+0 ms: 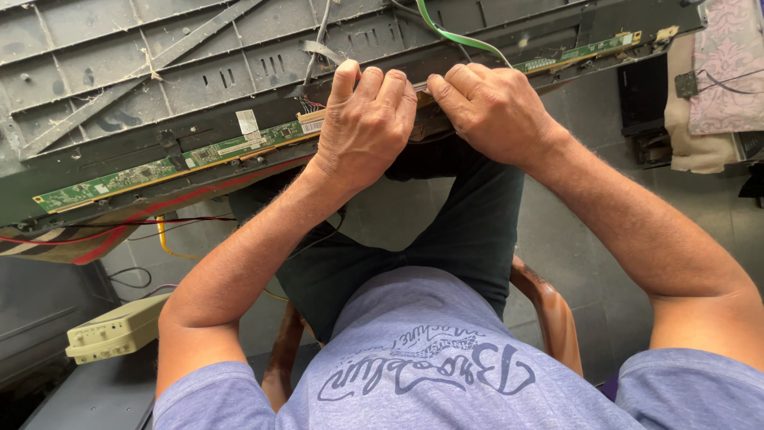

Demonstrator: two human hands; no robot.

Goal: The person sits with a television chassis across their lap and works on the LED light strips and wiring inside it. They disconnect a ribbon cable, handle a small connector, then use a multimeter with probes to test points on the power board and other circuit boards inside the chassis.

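A large grey panel back (159,72) of a flat screen lies across the table in front of me. Along its near edge runs a long green circuit strip (143,171), continuing on the right (581,52). My left hand (366,119) and my right hand (493,111) rest side by side on the panel's edge at the middle, fingers curled over the strip where its two halves meet. Both press or pinch something there; what is under the fingers is hidden. A green flat cable (454,36) arcs from the back down towards my right hand.
A beige box-shaped device (119,328) sits low on the left. Red and yellow wires (163,235) hang under the panel. A patterned cloth (724,64) and dark parts lie at the right. I sit on a wooden chair (549,310) over a tiled floor.
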